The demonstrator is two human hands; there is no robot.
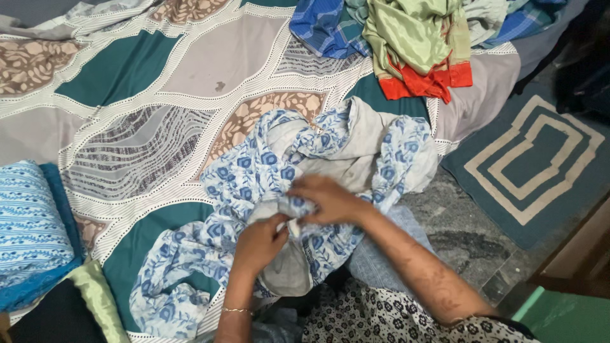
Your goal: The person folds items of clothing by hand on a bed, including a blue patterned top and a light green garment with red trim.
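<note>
Bed cover: patterned teal, grey and beige sheet (127, 70)
Pile: green satin cloth with orange trim (413, 44)
Floor: teal, beige-lined rug (540, 159)

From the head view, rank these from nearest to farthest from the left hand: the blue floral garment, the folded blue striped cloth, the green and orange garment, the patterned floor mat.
1. Blue floral garment: in the left hand, gripped with the right hand.
2. Folded blue striped cloth: far left on the bed.
3. Green and orange garment: top, across the bed.
4. Patterned floor mat: far right, on the floor.
</note>
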